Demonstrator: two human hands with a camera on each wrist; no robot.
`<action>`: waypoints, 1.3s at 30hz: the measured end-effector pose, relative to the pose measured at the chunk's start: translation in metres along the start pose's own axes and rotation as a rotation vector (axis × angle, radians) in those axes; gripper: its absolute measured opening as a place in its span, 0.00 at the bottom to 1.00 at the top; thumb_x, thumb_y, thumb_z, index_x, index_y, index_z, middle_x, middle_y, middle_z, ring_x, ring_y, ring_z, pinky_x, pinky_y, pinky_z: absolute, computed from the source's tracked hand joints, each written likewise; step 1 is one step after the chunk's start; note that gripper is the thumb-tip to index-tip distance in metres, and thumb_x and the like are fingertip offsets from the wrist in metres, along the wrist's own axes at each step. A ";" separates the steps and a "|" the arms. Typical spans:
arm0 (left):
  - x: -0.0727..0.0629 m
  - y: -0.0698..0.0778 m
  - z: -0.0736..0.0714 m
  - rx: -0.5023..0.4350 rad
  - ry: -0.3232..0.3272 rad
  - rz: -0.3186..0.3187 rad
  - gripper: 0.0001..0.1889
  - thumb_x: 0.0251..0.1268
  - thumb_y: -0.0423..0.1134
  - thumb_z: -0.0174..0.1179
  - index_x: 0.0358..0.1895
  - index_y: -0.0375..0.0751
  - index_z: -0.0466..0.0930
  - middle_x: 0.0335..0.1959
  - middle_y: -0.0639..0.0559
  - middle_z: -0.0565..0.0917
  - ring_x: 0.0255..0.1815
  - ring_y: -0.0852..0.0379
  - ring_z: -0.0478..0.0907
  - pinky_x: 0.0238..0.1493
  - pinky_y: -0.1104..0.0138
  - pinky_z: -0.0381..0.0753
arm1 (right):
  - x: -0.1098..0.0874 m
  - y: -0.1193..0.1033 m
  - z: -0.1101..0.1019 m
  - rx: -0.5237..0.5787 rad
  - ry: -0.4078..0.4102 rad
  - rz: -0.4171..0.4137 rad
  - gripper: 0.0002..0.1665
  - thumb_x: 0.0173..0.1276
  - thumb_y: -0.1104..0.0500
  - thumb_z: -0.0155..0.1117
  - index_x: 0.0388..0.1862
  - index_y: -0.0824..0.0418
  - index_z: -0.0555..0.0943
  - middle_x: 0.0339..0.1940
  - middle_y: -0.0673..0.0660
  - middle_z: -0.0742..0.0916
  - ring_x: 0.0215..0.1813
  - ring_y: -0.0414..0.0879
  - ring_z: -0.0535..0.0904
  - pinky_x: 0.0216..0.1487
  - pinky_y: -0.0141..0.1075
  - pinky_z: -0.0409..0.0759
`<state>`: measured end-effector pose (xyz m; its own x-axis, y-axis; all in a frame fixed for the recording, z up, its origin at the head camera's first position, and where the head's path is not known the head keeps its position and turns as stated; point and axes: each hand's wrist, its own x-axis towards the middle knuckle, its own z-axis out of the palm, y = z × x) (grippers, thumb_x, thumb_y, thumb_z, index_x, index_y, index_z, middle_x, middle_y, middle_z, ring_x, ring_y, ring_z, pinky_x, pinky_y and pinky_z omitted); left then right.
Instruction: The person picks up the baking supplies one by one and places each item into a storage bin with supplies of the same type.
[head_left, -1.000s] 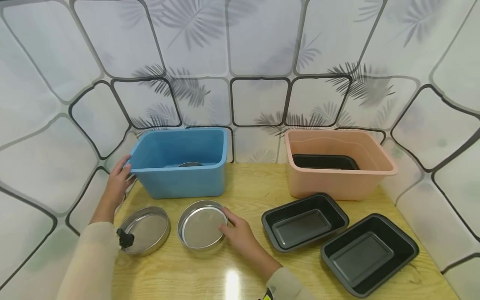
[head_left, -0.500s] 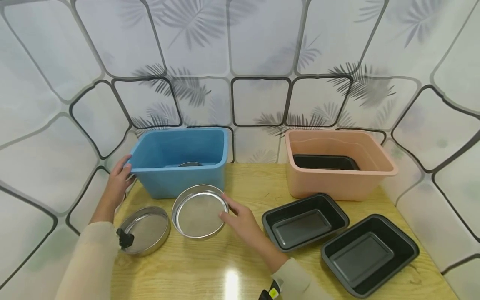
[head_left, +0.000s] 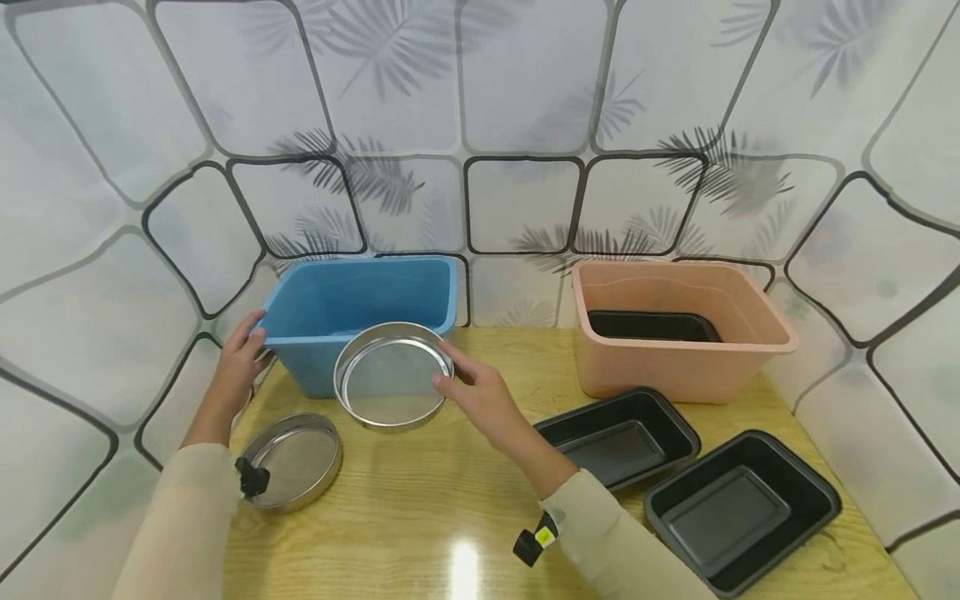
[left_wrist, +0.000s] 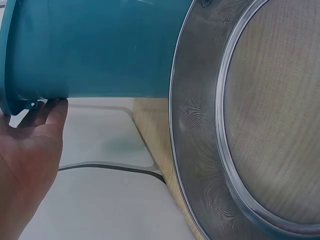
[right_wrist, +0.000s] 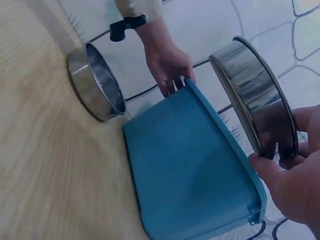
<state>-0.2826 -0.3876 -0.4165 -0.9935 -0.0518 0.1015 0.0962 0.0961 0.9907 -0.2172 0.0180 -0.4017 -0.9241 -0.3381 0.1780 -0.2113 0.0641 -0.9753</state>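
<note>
A round metal sieve [head_left: 393,385] with a fine mesh bottom is raised off the table, tilted, in front of the blue bin [head_left: 300,360]. My right hand [head_left: 483,404] pinches its right side, thumb inside and fingers outside the wall. In the right wrist view the lifted sieve [right_wrist: 257,95] overlaps the bin's rim. At the bin's left corner my left hand [head_left: 238,357] grips the rim, its fingers [left_wrist: 56,111] tucked under the edge. A second sieve [head_left: 296,462] lies on the table below my left wrist and fills the right of the left wrist view.
At the back right stands a pink bin [head_left: 667,367] with a black pan [head_left: 652,325] inside. Two black loaf pans lie before it: one [head_left: 615,450] partly behind my right forearm, the other [head_left: 738,508] farther right. A patterned wall covering [head_left: 517,200] encloses the wooden table [head_left: 390,533].
My right hand has lifted the sieve off the table and carried it up and slightly left, until it overlaps the blue bin's front rim. My left hand has stayed on the bin.
</note>
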 end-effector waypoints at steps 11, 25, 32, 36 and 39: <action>-0.003 -0.002 -0.002 0.002 0.002 0.003 0.33 0.83 0.50 0.40 0.83 0.47 0.43 0.83 0.37 0.32 0.82 0.35 0.35 0.78 0.42 0.41 | 0.047 -0.011 0.000 0.086 0.035 0.027 0.34 0.74 0.54 0.63 0.77 0.50 0.68 0.72 0.59 0.77 0.68 0.49 0.77 0.62 0.39 0.81; -0.002 0.006 0.004 -0.016 -0.013 -0.003 0.31 0.85 0.45 0.36 0.83 0.44 0.40 0.82 0.33 0.30 0.81 0.34 0.33 0.78 0.41 0.38 | 0.094 -0.011 0.008 0.106 0.106 0.030 0.35 0.74 0.54 0.64 0.77 0.55 0.68 0.60 0.61 0.85 0.51 0.43 0.83 0.57 0.38 0.83; -0.001 0.000 0.001 -0.002 -0.006 -0.007 0.31 0.85 0.47 0.36 0.83 0.46 0.40 0.82 0.34 0.31 0.81 0.33 0.34 0.78 0.41 0.39 | 0.111 -0.017 0.021 0.079 0.092 0.060 0.35 0.74 0.53 0.64 0.78 0.52 0.67 0.63 0.58 0.84 0.56 0.44 0.83 0.57 0.37 0.83; -0.002 -0.001 0.000 0.001 -0.010 -0.006 0.32 0.85 0.47 0.36 0.83 0.46 0.39 0.82 0.33 0.31 0.81 0.33 0.34 0.78 0.41 0.39 | 0.121 -0.019 0.028 0.103 0.099 0.079 0.35 0.74 0.55 0.63 0.78 0.53 0.67 0.66 0.60 0.82 0.60 0.45 0.82 0.60 0.38 0.82; -0.001 -0.001 0.000 0.000 -0.009 -0.006 0.32 0.85 0.47 0.36 0.83 0.46 0.39 0.82 0.33 0.31 0.81 0.33 0.34 0.78 0.41 0.40 | 0.127 -0.019 0.031 0.125 0.101 0.090 0.35 0.74 0.56 0.63 0.78 0.53 0.67 0.67 0.60 0.81 0.62 0.45 0.81 0.61 0.38 0.82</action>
<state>-0.2817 -0.3877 -0.4177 -0.9945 -0.0437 0.0947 0.0902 0.0961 0.9913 -0.3202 -0.0554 -0.3645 -0.9662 -0.2397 0.0950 -0.0904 -0.0299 -0.9955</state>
